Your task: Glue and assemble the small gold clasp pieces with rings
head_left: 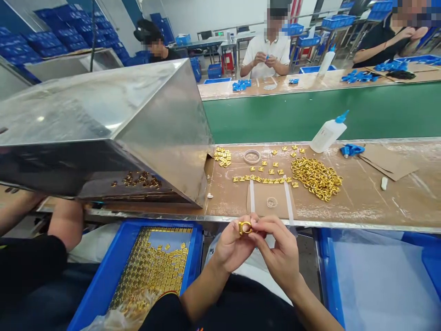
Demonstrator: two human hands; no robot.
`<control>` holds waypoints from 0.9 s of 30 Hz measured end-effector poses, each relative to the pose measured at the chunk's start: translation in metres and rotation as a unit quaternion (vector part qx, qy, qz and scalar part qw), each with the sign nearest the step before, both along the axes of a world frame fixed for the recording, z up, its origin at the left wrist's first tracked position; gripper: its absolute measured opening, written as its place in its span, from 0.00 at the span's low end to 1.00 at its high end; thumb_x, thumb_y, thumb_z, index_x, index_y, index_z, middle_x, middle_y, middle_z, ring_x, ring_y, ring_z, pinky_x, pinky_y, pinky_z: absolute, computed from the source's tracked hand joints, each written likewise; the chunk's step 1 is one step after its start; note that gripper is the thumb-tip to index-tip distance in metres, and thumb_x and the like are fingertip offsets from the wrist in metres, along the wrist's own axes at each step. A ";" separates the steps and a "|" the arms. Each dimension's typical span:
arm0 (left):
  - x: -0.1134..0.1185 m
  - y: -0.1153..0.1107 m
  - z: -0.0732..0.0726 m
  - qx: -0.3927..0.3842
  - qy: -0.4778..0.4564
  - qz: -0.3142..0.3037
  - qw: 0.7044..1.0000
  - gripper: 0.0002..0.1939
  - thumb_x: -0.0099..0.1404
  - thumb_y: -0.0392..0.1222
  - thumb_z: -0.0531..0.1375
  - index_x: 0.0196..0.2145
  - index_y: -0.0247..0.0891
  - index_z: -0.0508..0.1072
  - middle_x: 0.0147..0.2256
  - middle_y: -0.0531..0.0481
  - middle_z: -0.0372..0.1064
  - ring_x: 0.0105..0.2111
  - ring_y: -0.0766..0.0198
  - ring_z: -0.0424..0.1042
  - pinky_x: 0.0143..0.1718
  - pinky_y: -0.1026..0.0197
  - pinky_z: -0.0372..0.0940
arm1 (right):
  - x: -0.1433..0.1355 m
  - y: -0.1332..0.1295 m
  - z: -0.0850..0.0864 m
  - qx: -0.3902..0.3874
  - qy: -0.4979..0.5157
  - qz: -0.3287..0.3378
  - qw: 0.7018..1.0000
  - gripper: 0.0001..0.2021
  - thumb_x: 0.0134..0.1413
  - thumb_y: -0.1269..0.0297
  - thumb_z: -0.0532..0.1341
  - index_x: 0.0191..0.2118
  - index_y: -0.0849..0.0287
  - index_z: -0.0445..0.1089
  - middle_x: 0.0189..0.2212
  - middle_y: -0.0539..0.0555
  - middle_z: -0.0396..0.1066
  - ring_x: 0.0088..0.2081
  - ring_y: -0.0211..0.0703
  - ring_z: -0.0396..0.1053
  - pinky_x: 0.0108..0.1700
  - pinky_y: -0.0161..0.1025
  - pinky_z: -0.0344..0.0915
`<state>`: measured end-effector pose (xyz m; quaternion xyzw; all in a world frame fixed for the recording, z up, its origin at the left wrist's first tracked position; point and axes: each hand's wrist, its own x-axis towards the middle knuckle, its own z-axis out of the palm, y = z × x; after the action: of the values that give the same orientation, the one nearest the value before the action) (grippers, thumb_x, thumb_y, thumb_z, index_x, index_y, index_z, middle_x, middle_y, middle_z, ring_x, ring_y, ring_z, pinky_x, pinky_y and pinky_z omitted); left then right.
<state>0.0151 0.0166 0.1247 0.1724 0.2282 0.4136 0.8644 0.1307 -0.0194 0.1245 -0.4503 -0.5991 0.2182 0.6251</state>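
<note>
A gold ring point(245, 227) with a squarish top is held up in front of the bench edge. My left hand point(234, 243) pinches it by the square top. On its other side the fingertips of my right hand point(277, 243) are closed against the ring. Beyond my hands, a row of small gold square pieces point(262, 179) lies on the bench above a taped cardboard patch point(253, 207). To the right of the row sits a heap of plain gold rings point(317, 178).
A metal hood point(161, 133) covers the bench at left, with a co-worker's arms point(65, 220) under it. A blue tray point(198, 243) of gold pieces is at lower left, another blue tray point(330, 276) at right. A tilted glue bottle point(325, 135) stands behind the rings.
</note>
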 end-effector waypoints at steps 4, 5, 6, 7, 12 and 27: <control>0.005 0.009 0.001 0.007 -0.009 -0.011 1.000 0.31 0.49 0.59 0.75 0.21 0.35 0.61 0.33 0.53 0.56 0.31 0.69 0.60 0.42 0.61 0.66 | 0.003 0.009 -0.001 0.013 -0.005 -0.011 1.000 0.04 0.65 0.72 0.65 0.42 0.55 0.76 0.34 0.54 0.74 0.33 0.43 0.74 0.34 0.36 0.73; 0.007 0.012 0.001 0.009 -0.004 -0.014 1.000 0.31 0.50 0.60 0.75 0.22 0.36 0.61 0.33 0.53 0.56 0.32 0.69 0.60 0.42 0.61 0.66 | 0.004 0.012 -0.002 0.016 -0.006 -0.014 1.000 0.04 0.65 0.72 0.65 0.41 0.55 0.76 0.34 0.54 0.74 0.33 0.43 0.74 0.34 0.36 0.73; 0.009 0.014 0.001 0.010 0.003 -0.016 1.000 0.31 0.50 0.61 0.74 0.22 0.36 0.61 0.33 0.52 0.57 0.32 0.69 0.60 0.42 0.61 0.66 | 0.006 0.015 -0.002 0.017 -0.006 -0.018 1.000 0.04 0.65 0.72 0.66 0.41 0.55 0.76 0.33 0.54 0.73 0.33 0.43 0.74 0.33 0.36 0.73; 0.010 0.016 0.000 0.010 0.012 -0.018 1.000 0.31 0.50 0.62 0.74 0.22 0.36 0.61 0.33 0.52 0.57 0.32 0.69 0.59 0.42 0.61 0.65 | 0.007 0.017 -0.003 0.016 -0.004 -0.020 1.000 0.04 0.64 0.72 0.66 0.40 0.55 0.76 0.32 0.54 0.73 0.32 0.43 0.74 0.33 0.37 0.73; 0.008 0.025 -0.013 0.079 0.083 0.000 0.993 0.34 0.53 0.68 0.69 0.22 0.37 0.58 0.33 0.52 0.57 0.31 0.68 0.59 0.38 0.61 0.65 | 0.011 0.027 -0.006 -0.018 0.024 -0.011 1.000 0.02 0.65 0.67 0.67 0.38 0.55 0.77 0.31 0.53 0.74 0.32 0.43 0.73 0.32 0.36 0.72; -0.032 0.051 -0.016 0.692 0.392 0.230 0.560 0.10 0.70 0.46 0.62 0.32 0.39 0.72 0.33 0.54 0.67 0.35 0.62 0.77 0.49 0.52 0.59 | 0.012 0.026 0.000 -0.284 0.306 0.215 0.883 0.15 0.59 0.53 0.72 0.43 0.57 0.74 0.33 0.53 0.77 0.34 0.40 0.76 0.38 0.33 0.76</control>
<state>-0.0169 0.0673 0.1086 0.8046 0.2204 0.5212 0.1800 0.1427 0.0063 0.1243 -0.3793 -0.3723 0.6348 0.5608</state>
